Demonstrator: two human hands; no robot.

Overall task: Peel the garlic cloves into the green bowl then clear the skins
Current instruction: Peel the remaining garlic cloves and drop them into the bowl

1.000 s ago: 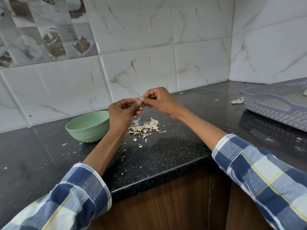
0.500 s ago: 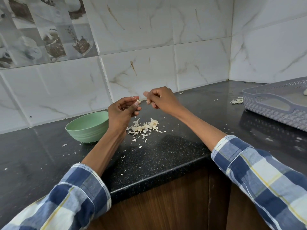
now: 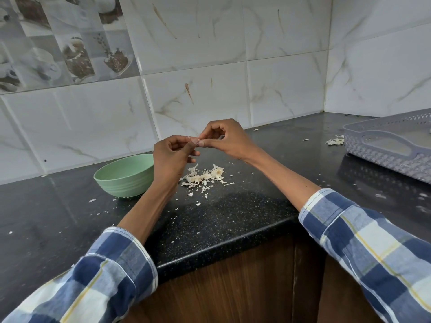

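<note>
My left hand [image 3: 171, 155] and my right hand [image 3: 225, 138] meet above the black counter [image 3: 233, 213]. Between their fingertips sits a small garlic clove [image 3: 194, 140], mostly hidden; my left hand holds it with curled fingers while my right thumb and forefinger pinch its skin. Below the hands lies a pile of pale garlic skins [image 3: 206, 177]. The green bowl [image 3: 124, 176] stands on the counter just left of my left wrist; its inside is hidden from this angle.
A grey perforated plastic tray [image 3: 387, 145] sits at the right, with a small heap of skins [image 3: 335, 141] beside its near-left corner. Skin flakes lie scattered over the counter. Tiled walls close the back and right; the counter edge runs across the front.
Half a second ago my hands were slightly apart; my right hand has come back to the clove in my left hand and pinches at it again.
</note>
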